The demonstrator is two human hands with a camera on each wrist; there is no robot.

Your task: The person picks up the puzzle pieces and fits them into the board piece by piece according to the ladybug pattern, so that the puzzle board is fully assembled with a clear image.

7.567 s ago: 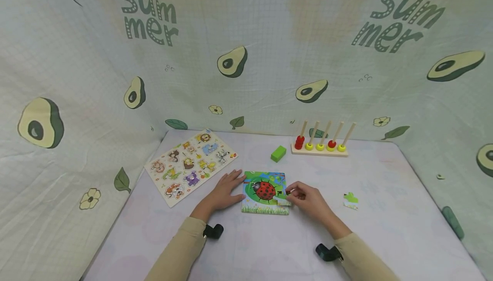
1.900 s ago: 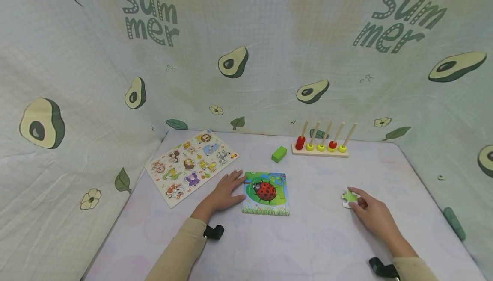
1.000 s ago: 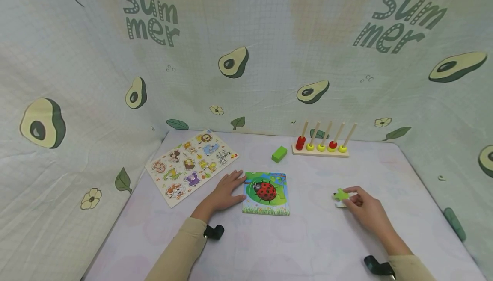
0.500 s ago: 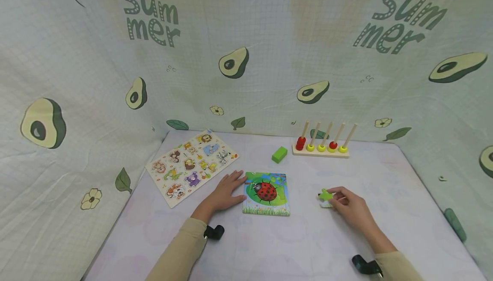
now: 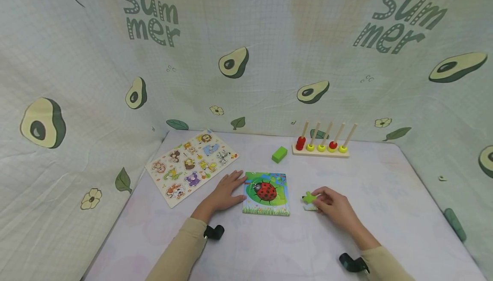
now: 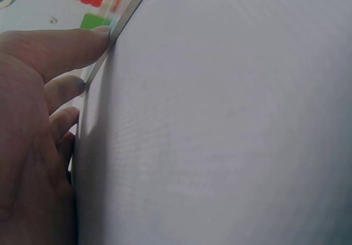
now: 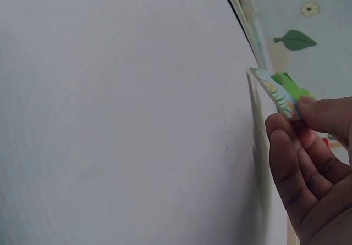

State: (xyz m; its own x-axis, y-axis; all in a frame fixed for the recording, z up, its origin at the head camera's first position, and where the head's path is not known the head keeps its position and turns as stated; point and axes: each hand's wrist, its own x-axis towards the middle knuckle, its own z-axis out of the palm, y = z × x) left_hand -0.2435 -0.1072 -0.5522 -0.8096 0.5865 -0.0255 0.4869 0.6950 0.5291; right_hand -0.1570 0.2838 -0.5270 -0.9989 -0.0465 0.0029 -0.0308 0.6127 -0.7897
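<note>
A square ladybug jigsaw puzzle (image 5: 265, 191) lies on the table in front of the person. The left hand (image 5: 224, 192) rests beside it with fingers spread, thumb and fingertips at its left edge; the left wrist view shows the thumb (image 6: 77, 47) against that edge. Between thumb and fingers, the right hand (image 5: 335, 207) pinches a small green and pale jigsaw piece (image 5: 309, 199), a short way right of the puzzle. In the right wrist view the jigsaw piece (image 7: 280, 94) is tilted, its grassy printed side partly covered by the thumb.
At the back left lies a wooden animal puzzle board (image 5: 192, 165). A green block (image 5: 279, 154) sits behind the ladybug puzzle. Further back right stands a peg stacker (image 5: 321, 153) with red and yellow beads. Printed cloth (image 5: 269, 28) hangs behind the table.
Earlier the right hand was at the ladybug puzzle's right edge with another piece, which now lies in it. It then took the loose piece at the right and carried it left. Left hand stayed.
</note>
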